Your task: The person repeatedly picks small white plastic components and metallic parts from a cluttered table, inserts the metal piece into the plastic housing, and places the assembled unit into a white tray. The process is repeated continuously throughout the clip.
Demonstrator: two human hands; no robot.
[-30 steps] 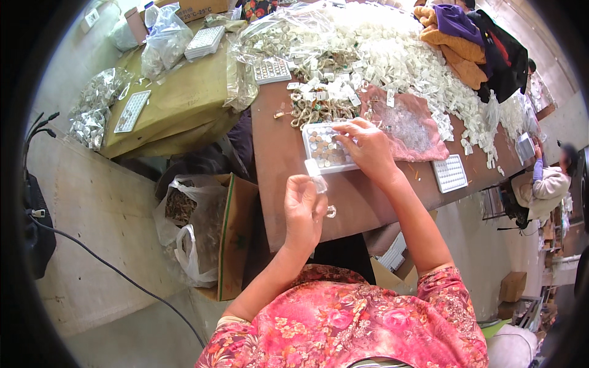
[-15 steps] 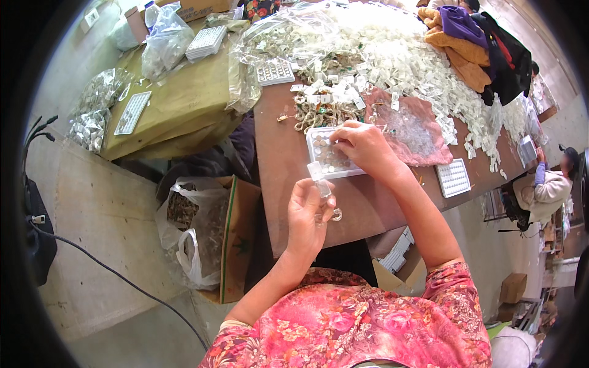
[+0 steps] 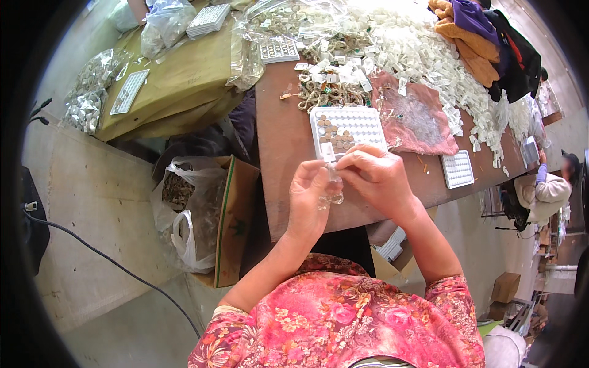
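My left hand (image 3: pixel 308 195) is closed on a small clear plastic piece (image 3: pixel 333 191) with a white tab (image 3: pixel 327 151) at its upper end. Fingertips of my right hand (image 3: pixel 381 179) pinch together at the top of that piece; whatever they hold is too small or hidden to make out. Just beyond both hands lies a white tray (image 3: pixel 375 126) with rows of round pits. Small grey-brown discs (image 3: pixel 342 140) fill part of its left and near side.
A large heap of white tags (image 3: pixel 392 46) covers the far table, beside looped cords (image 3: pixel 325 95) and a pink cloth (image 3: pixel 414 116). Another pitted tray (image 3: pixel 458 169) rests near the right edge. At left stands a cardboard box (image 3: pixel 236 227) with a plastic bag. Someone sits at far right.
My right hand has come back from the tray to meet the clear plastic piece in my left hand. More of the tray's pits show now. The view has shifted slightly.
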